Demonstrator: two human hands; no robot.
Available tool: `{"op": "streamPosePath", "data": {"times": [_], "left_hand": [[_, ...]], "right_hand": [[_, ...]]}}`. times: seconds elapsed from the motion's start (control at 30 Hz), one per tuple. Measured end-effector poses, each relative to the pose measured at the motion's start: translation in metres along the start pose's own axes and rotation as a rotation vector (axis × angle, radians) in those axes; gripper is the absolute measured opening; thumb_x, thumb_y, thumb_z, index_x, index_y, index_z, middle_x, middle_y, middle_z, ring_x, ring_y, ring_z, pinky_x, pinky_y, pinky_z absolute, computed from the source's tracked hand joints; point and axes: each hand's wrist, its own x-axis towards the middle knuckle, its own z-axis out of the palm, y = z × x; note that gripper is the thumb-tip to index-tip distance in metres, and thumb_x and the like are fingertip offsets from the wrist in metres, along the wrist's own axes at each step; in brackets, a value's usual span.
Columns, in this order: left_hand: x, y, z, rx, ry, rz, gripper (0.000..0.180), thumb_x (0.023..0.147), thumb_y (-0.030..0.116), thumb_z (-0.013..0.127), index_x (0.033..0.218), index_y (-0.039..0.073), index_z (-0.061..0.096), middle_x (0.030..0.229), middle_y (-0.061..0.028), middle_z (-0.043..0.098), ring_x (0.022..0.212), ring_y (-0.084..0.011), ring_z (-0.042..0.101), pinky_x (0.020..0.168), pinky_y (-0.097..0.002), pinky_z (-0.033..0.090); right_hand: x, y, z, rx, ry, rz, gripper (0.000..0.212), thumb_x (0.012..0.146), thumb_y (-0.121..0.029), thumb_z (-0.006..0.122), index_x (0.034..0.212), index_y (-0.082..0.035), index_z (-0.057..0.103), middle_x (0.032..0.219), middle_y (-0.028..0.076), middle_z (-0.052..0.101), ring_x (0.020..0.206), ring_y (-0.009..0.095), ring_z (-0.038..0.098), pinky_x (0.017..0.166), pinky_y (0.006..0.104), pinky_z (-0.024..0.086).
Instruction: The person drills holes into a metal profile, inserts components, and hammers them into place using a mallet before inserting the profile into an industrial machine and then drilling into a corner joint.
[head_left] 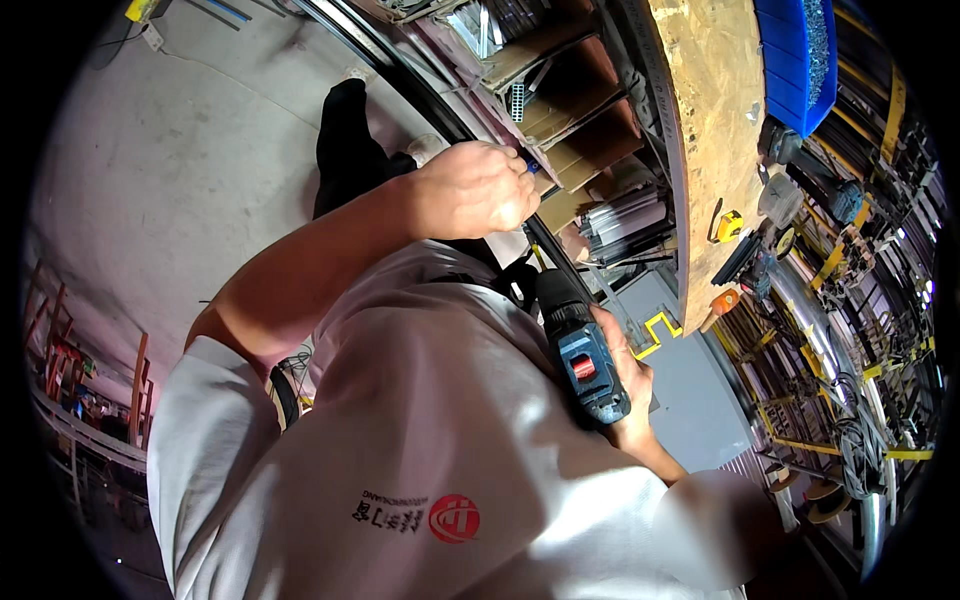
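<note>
My right hand (628,385) is wrapped round a blue and black cordless drill (585,360). The drill's dark chuck points up and away from me, with a thin yellow-tipped bit or rod just beyond it. My left hand (478,195) is closed, fingers pressed together, over a long dark metal profile (432,95). A small blue bit shows at the left fingertips; what it belongs to is hidden. The profile runs diagonally from the top edge down past my left hand to near the drill.
Right of the profile, cardboard compartments (590,105) hold metal pieces (625,225). A wooden bench top (718,90) carries a blue bin (797,60), a yellow tape measure (729,226), an orange-handled tool (722,303) and more power tools (830,185). Racks stand far right. Concrete floor (180,150) lies left.
</note>
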Motion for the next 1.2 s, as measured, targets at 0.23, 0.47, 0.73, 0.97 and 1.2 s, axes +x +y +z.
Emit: {"op": "streamPosePath", "data": {"times": [0.23, 0.47, 0.73, 0.97, 1.2], "left_hand": [[-0.001, 0.0, 0.003, -0.044, 0.003, -0.005, 0.014, 0.08, 0.018, 0.064, 0.082, 0.004, 0.064, 0.08, -0.0085, 0.066, 0.079, -0.0247, 0.069, 0.077, -0.0343, 0.056], [0.0, 0.002, 0.002, -0.042, -0.035, -0.012, 0.012, 0.08, 0.016, 0.064, 0.08, 0.005, 0.065, 0.08, -0.0072, 0.068, 0.08, -0.0215, 0.068, 0.076, -0.0318, 0.055], [-0.001, 0.003, 0.003, -0.021, -0.021, -0.009, 0.015, 0.082, 0.019, 0.063, 0.079, 0.004, 0.063, 0.08, -0.0081, 0.067, 0.078, -0.0231, 0.067, 0.076, -0.0311, 0.053], [0.0, 0.004, 0.007, -0.016, -0.057, -0.029, 0.014, 0.083, 0.021, 0.066, 0.081, 0.007, 0.064, 0.081, -0.0061, 0.066, 0.08, -0.0227, 0.068, 0.078, -0.0333, 0.054], [0.003, -0.006, 0.007, -0.154, -0.116, -0.041, 0.022, 0.079, 0.027, 0.075, 0.087, 0.011, 0.062, 0.084, -0.0075, 0.063, 0.084, -0.0293, 0.065, 0.073, -0.0419, 0.054]], "right_hand": [[-0.001, 0.02, 0.008, 0.484, -0.098, 0.215, 0.059, 0.095, -0.012, 0.071, 0.151, -0.017, 0.051, 0.114, 0.007, 0.073, 0.097, 0.019, 0.072, 0.089, 0.0276, 0.056], [0.016, -0.006, -0.004, 0.927, -0.081, 0.705, 0.046, 0.101, -0.04, 0.07, 0.133, -0.009, 0.067, 0.111, 0.004, 0.073, 0.089, 0.009, 0.067, 0.081, 0.0245, 0.054], [0.021, -0.013, -0.012, 0.459, -0.039, 0.148, 0.042, 0.099, -0.025, 0.072, 0.138, -0.009, 0.065, 0.103, 0.007, 0.076, 0.082, 0.013, 0.071, 0.074, 0.0296, 0.057], [0.014, -0.012, -0.007, 0.143, 0.037, -0.02, 0.063, 0.092, -0.01, 0.076, 0.15, -0.013, 0.054, 0.113, 0.012, 0.077, 0.097, 0.018, 0.075, 0.091, 0.0293, 0.057], [-0.039, -0.022, -0.032, 0.245, 0.14, -0.102, 0.074, 0.076, -0.006, 0.078, 0.147, -0.006, 0.056, 0.114, 0.025, 0.073, 0.105, 0.041, 0.073, 0.094, 0.0397, 0.056]]}}
